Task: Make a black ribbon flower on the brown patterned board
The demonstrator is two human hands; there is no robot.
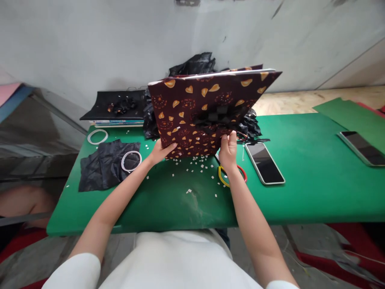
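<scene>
A dark maroon folder [186, 120] printed with orange hearts stands tilted up over the table. My left hand [162, 151] grips its lower left edge, thumb on the front face and the other fingers hidden behind. At the lower right, my right hand [229, 150] is closed on it with the fingers curled. Black scraps [218, 118] lie against the front face, right of its middle. Small white paper bits [195, 162] are scattered on the table beneath it. Scissors [224, 178] with red and yellow handles lie partly under my right wrist.
The green table [186, 208] bears a crumpled black sheet [99, 168], a white ring [131, 161] and another ring [98, 137]. A phone [264, 163] lies to the right, a second phone [362, 148] farther off. Black crumpled plastic [194, 64] is heaped behind the folder, near the wall.
</scene>
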